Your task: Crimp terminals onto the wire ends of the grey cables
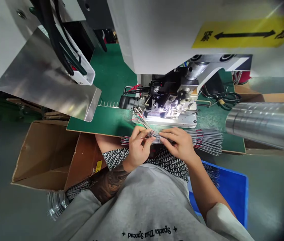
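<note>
A thick bundle of grey wires [204, 139] lies along the near edge of the green bench top [112, 77], in front of a lit crimping head [168, 103] on a white machine. My left hand [138, 147] is closed in a pinch on a few thin wire ends that rise toward the machine. Just to its right, my right hand [179, 142] curls over the bundle, fingers pressed onto the wires. The two hands almost touch at the wire tips.
An open cardboard box [46, 154] stands at the lower left beside more wires [61, 199]. A blue plastic bin [232, 190] sits at the lower right. A shiny metal cylinder [265, 124] juts in from the right. A metal guard plate [49, 80] hangs at upper left.
</note>
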`<act>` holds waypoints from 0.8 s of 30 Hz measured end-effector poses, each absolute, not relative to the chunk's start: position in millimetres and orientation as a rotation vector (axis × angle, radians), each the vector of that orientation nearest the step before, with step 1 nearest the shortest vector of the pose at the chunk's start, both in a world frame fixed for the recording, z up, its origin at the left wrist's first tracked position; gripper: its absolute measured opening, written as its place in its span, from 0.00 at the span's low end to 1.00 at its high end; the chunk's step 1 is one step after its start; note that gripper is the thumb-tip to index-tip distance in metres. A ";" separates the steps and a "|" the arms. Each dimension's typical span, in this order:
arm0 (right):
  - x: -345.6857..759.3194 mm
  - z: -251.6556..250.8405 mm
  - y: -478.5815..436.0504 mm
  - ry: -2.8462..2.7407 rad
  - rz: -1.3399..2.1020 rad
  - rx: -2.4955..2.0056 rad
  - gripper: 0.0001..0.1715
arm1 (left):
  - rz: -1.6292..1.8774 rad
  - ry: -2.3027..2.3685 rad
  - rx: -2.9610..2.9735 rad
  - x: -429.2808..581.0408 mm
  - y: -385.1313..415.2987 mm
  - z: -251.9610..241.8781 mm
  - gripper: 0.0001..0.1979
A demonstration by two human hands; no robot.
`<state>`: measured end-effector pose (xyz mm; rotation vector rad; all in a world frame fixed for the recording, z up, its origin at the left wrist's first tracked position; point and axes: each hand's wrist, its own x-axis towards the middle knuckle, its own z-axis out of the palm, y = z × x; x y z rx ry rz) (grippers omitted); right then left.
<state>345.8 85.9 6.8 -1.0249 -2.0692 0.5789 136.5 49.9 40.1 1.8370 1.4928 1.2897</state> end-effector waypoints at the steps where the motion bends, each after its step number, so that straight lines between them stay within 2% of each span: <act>1: 339.8 10.9 88.2 -2.015 0.651 -1.016 0.12 | 1.302 1.528 1.894 139.0 48.5 38.1 0.08; 5: 311.4 22.0 101.3 -1.972 0.830 -0.939 0.20 | 1.357 1.624 1.979 140.1 42.5 25.6 0.09; 8: 298.5 23.1 110.1 -2.104 0.818 -0.859 0.21 | 1.420 1.694 1.999 138.8 36.4 15.0 0.13; 12: 293.5 27.3 115.9 -2.361 0.770 -0.963 0.23 | 1.503 1.674 2.044 138.2 33.1 7.7 0.12; 14: 290.3 31.5 118.5 -2.482 0.677 -1.108 0.23 | 1.533 1.643 2.042 137.7 34.6 7.6 0.11; 18: 282.6 33.4 123.2 -2.578 0.514 -1.321 0.13 | 1.507 1.547 2.053 133.9 39.2 10.0 0.09; 24: 293.0 24.2 113.1 -2.544 0.299 -1.148 0.18 | 1.376 1.422 2.003 123.9 41.6 13.0 0.11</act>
